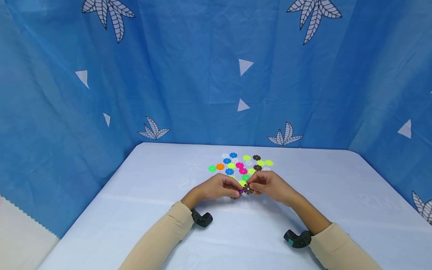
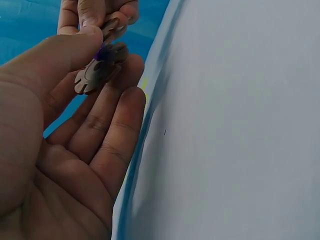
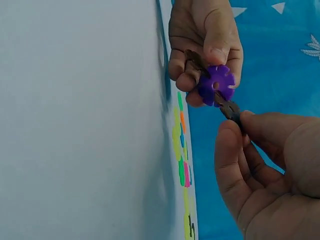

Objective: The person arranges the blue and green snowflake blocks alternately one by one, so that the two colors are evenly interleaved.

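Holding a small cluster of joined plastic discs between us, we pinch it from both sides just above the table (image 1: 135, 210). The cluster is built from flower-shaped pieces with notched rims: a purple disc (image 3: 216, 84) sits in the middle, slotted crosswise into a brown disc (image 2: 95, 74) on the left-hand side and a second brown disc (image 3: 231, 109) on the right-hand side. Our left hand (image 1: 216, 187) grips the first brown piece between thumb and curled fingers, with the purple one pressed against them. Our right hand (image 1: 270, 186) clamps the other brown piece between thumb and forefinger. The two hands are close together, fingertips almost meeting around the cluster.

Just beyond the hands, a loose pile of discs (image 1: 240, 165) lies flat on the pale blue cloth, in blue, orange, green, yellow, pink, white and brown. We see no box, tray or bowl; the pieces lie straight on the table. Blue patterned curtains (image 1: 202, 75) hang behind and to both sides.
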`<control>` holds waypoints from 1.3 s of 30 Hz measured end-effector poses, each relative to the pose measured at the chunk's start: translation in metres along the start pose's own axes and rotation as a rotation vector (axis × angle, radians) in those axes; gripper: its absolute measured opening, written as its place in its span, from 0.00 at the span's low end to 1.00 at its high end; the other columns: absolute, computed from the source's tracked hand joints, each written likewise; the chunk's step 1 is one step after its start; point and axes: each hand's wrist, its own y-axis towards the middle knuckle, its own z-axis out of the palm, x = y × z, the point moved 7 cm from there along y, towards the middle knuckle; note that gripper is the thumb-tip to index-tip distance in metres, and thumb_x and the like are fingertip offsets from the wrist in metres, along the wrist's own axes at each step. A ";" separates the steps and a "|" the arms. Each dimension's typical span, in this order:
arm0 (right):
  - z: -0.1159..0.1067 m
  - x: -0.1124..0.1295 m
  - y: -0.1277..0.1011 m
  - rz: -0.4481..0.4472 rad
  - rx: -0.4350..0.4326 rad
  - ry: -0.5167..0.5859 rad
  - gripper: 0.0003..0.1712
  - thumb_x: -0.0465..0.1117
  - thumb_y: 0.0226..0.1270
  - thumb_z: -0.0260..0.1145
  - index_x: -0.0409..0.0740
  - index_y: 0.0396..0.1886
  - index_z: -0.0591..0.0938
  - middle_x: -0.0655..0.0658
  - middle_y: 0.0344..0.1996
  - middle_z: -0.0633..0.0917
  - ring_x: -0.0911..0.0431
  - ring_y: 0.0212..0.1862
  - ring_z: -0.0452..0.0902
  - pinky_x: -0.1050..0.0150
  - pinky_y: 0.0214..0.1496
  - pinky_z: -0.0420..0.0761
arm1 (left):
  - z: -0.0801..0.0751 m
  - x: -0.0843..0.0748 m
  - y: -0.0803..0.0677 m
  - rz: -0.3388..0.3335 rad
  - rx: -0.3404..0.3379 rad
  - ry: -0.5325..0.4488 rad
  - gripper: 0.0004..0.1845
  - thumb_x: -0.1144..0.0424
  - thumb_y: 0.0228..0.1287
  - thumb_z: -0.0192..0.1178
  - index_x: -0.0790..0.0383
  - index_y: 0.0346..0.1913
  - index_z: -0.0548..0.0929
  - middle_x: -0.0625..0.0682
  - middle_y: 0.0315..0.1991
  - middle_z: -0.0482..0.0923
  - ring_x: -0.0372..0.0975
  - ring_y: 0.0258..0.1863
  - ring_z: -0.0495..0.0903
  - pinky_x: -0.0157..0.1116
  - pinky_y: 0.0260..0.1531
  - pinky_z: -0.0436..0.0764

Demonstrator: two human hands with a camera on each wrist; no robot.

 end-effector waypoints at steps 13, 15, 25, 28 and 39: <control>-0.012 -0.023 0.008 0.063 -0.030 -0.176 0.15 0.47 0.61 0.63 0.56 0.48 0.79 0.47 0.38 0.80 0.53 0.36 0.74 0.62 0.34 0.78 | -0.019 0.008 -0.005 -0.107 -0.126 -0.083 0.11 0.56 0.59 0.61 0.56 0.43 0.82 0.52 0.39 0.84 0.40 0.41 0.83 0.36 0.42 0.81; -0.011 -0.024 0.012 0.037 -0.011 -0.218 0.16 0.47 0.61 0.63 0.57 0.49 0.79 0.49 0.39 0.80 0.54 0.37 0.73 0.63 0.35 0.77 | -0.024 0.009 -0.006 -0.118 -0.157 -0.096 0.11 0.56 0.59 0.60 0.56 0.42 0.82 0.53 0.39 0.84 0.41 0.41 0.83 0.36 0.42 0.81; -0.002 -0.016 0.036 -0.079 0.071 -0.296 0.17 0.44 0.59 0.65 0.61 0.49 0.79 0.50 0.36 0.79 0.54 0.35 0.72 0.64 0.33 0.76 | -0.033 0.010 -0.005 -0.126 -0.174 -0.115 0.12 0.55 0.59 0.60 0.58 0.43 0.81 0.54 0.41 0.83 0.42 0.41 0.83 0.36 0.43 0.81; 0.003 -0.012 0.043 -0.116 0.086 -0.364 0.19 0.42 0.59 0.65 0.60 0.50 0.78 0.50 0.33 0.79 0.55 0.35 0.72 0.64 0.35 0.75 | -0.031 0.008 -0.003 -0.121 -0.168 -0.111 0.12 0.56 0.60 0.60 0.58 0.43 0.81 0.55 0.41 0.83 0.43 0.42 0.82 0.36 0.44 0.80; 0.007 -0.012 0.047 -0.094 0.110 -0.406 0.18 0.40 0.57 0.67 0.54 0.48 0.81 0.49 0.31 0.78 0.56 0.35 0.70 0.63 0.36 0.72 | -0.028 0.012 -0.002 -0.112 -0.178 -0.125 0.12 0.55 0.60 0.60 0.58 0.42 0.81 0.52 0.39 0.84 0.43 0.42 0.83 0.35 0.44 0.80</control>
